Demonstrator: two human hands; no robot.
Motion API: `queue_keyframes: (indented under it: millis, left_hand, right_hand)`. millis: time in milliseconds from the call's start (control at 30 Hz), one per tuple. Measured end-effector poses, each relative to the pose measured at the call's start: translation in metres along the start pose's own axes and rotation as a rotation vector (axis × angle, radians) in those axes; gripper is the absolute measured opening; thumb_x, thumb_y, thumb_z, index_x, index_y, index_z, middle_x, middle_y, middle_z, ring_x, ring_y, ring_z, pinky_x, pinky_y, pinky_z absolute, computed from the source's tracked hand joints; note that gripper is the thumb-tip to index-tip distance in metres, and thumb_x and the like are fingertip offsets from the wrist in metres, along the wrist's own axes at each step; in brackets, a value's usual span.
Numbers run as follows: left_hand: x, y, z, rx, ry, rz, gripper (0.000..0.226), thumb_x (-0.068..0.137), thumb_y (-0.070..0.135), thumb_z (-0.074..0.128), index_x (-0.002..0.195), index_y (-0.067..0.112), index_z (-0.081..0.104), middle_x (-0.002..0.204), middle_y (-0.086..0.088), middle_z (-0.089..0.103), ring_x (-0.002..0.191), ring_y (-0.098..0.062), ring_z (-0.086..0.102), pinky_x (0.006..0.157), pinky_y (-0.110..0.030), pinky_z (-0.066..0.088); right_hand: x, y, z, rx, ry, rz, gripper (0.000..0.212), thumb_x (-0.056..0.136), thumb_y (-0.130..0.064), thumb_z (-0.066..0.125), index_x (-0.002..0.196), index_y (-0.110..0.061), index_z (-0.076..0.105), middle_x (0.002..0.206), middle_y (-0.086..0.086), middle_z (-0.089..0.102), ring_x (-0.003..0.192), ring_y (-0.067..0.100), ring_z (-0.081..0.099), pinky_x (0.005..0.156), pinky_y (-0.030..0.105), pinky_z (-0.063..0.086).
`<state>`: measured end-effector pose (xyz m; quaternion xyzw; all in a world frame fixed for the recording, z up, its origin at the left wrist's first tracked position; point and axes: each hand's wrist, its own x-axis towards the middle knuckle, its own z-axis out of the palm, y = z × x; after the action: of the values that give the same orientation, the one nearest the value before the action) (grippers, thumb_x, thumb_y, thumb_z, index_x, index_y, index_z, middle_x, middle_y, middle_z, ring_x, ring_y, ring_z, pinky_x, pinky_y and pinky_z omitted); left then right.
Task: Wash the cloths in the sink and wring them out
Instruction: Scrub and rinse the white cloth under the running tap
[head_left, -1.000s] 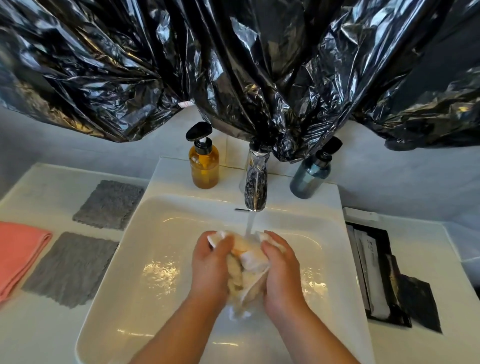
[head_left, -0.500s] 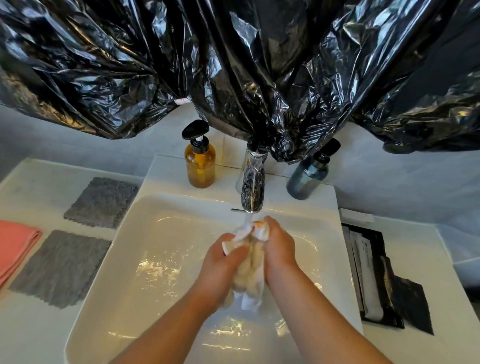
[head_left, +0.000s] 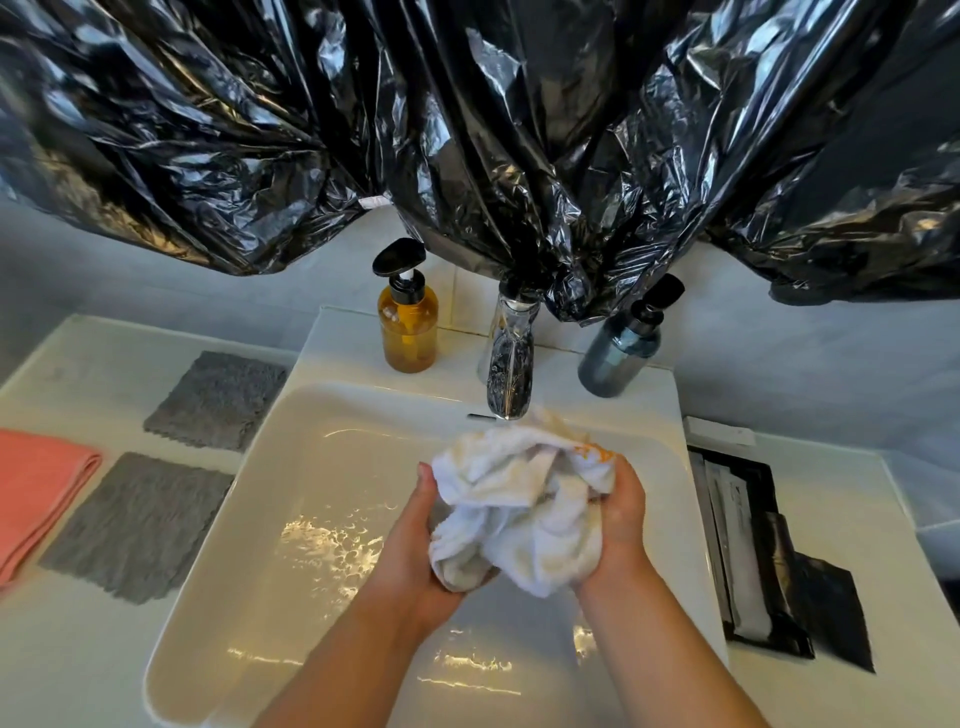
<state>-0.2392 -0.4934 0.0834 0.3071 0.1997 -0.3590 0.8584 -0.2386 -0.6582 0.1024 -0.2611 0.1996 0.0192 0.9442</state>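
No text, brand, number or sign is showing clearly enough to read anywhere in view. The amber pump bottle (head_left: 408, 327) and the grey-blue pump bottle (head_left: 621, 349) are carrying no label that can be made out (their faces look plain), and the black packet (head_left: 737, 535) on the counter is bearing some faint print that is staying too small and blurred to read.

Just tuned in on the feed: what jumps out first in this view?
The crumpled black plastic sheeting fills the whole top of the view, hanging over the tap. Below it, centred over the white sink, the left hand and right hand clutch a bunched white cloth. On the left counter lie two grey cloths and a pink cloth.
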Motion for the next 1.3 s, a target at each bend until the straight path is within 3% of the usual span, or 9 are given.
queue_keyframes:
  millis: [100,200,300,433,700,867,933,1033,1300]
  left_hand:
    - [0.007,0.010,0.005,-0.016,-0.009,0.140,0.055,0.080,0.056,0.072,0.111,0.011,0.074,0.094,-0.013,0.074,0.071,-0.023,0.071,0.050,-0.025,0.050]
    - [0.014,0.020,0.019,-0.009,0.095,0.180,0.055,0.095,0.053,0.053,0.087,0.001,0.071,0.058,-0.010,0.063,0.040,-0.015,0.059,0.036,-0.014,0.041]
    - [0.028,0.018,0.029,0.381,0.383,0.356,0.021,0.090,0.026,0.069,0.081,0.010,0.058,0.059,-0.005,0.055,0.047,-0.016,0.053,0.045,-0.021,0.043]
    - [0.038,0.007,0.028,0.607,0.442,0.493,0.028,0.083,-0.003,0.062,0.064,0.010,0.046,0.053,-0.001,0.046,0.053,-0.016,0.044,0.047,-0.024,0.038]
    - [0.033,0.003,0.005,0.612,0.255,0.321,0.024,0.072,0.033,0.052,0.065,0.012,0.061,0.064,-0.011,0.055,0.063,-0.024,0.052,0.061,-0.034,0.041]
    - [0.035,0.027,-0.009,0.508,0.263,0.381,0.033,0.086,0.031,0.069,0.102,0.002,0.066,0.095,-0.021,0.074,0.087,-0.040,0.072,0.076,-0.049,0.057]
    - [0.043,0.033,-0.011,0.373,0.375,0.384,0.032,0.095,0.031,0.065,0.110,0.002,0.068,0.100,-0.022,0.074,0.091,-0.040,0.073,0.078,-0.048,0.058]
    - [0.049,0.028,0.003,0.278,0.444,0.376,0.052,0.085,0.048,0.070,0.106,0.000,0.069,0.097,-0.024,0.074,0.085,-0.038,0.072,0.082,-0.049,0.057]
    - [0.045,0.009,0.023,0.481,0.302,0.226,0.027,0.096,0.036,0.055,0.088,0.013,0.067,0.077,-0.008,0.067,0.070,-0.025,0.063,0.071,-0.037,0.049]
  right_hand:
    - [-0.003,-0.011,-0.002,-0.092,0.034,0.062,0.022,0.080,-0.016,0.052,0.086,-0.008,0.072,0.091,0.019,0.067,0.083,0.030,0.067,0.085,0.040,0.051]
    - [-0.008,0.003,-0.006,-0.452,0.114,0.078,0.034,0.066,-0.029,0.065,0.093,-0.011,0.075,0.104,0.021,0.066,0.092,0.032,0.066,0.085,0.042,0.048]
    - [-0.016,0.037,-0.003,-0.712,0.335,0.004,0.063,0.068,-0.074,0.066,0.103,-0.022,0.072,0.109,0.005,0.074,0.101,0.026,0.070,0.093,0.047,0.054]
    - [-0.013,0.066,0.006,-0.996,0.607,-0.261,0.068,0.063,-0.080,0.048,0.090,-0.019,0.065,0.099,0.008,0.067,0.086,0.020,0.067,0.071,0.038,0.055]
    - [0.029,0.041,0.009,-1.309,0.488,-0.201,0.055,0.096,-0.057,0.050,0.064,-0.015,0.062,0.064,0.001,0.065,0.064,0.021,0.061,0.069,0.042,0.051]
    - [0.015,0.028,-0.011,-0.616,0.394,0.099,0.044,0.103,-0.049,0.045,0.106,-0.014,0.071,0.099,0.011,0.077,0.090,0.028,0.074,0.088,0.047,0.057]
    - [-0.001,0.026,-0.014,-0.549,0.262,0.084,0.031,0.100,-0.039,0.052,0.096,-0.015,0.071,0.091,0.008,0.076,0.083,0.025,0.071,0.083,0.040,0.052]
    - [-0.017,0.044,-0.009,-0.861,0.256,-0.038,0.031,0.078,-0.050,0.063,0.062,-0.023,0.061,0.065,0.003,0.059,0.063,0.020,0.056,0.067,0.035,0.043]
    - [0.019,0.044,0.023,-1.276,0.606,-0.245,0.058,0.096,-0.058,0.044,0.061,-0.015,0.059,0.062,0.006,0.064,0.062,0.026,0.061,0.059,0.036,0.044]
